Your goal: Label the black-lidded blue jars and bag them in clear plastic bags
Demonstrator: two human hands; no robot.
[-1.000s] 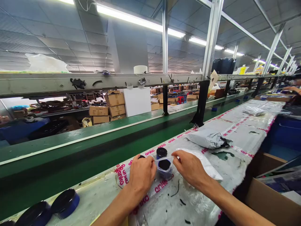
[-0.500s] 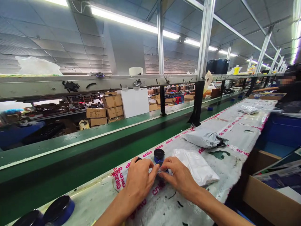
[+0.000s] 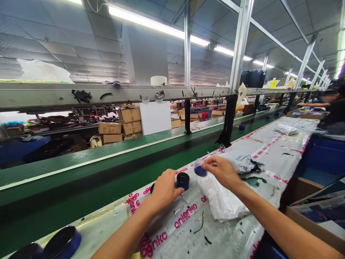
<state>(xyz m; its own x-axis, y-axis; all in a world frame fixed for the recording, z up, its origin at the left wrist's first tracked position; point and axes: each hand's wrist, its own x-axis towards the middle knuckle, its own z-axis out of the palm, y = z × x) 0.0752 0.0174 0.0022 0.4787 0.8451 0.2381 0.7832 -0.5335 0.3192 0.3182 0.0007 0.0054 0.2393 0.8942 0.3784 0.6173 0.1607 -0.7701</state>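
My right hand [image 3: 221, 171] pinches a small round blue piece with clear plastic about its top [image 3: 200, 169], held above the edge of the bench. My left hand [image 3: 165, 189] lies low over the bench, fingers forward and thumb apart, with nothing seen in it. Just right of its fingers stands a round blue container with a black top [image 3: 183, 181]; whether they touch I cannot tell. Another dark round thing is mostly hidden behind the left hand. Below my right hand lies a white plastic bag [image 3: 223, 198].
A green conveyor belt [image 3: 113, 169] runs beyond the bench [image 3: 194, 233]. Two larger black-topped blue containers [image 3: 63, 242] sit at the lower left. Another plastic package [image 3: 244, 162] lies further right, near a black post [image 3: 228, 122]. A person [image 3: 334, 111] is at the far right.
My hands were together over a small blue piece in front of the black-topped container. The right hand has moved up and right with a blue piece; the left stays near the container.
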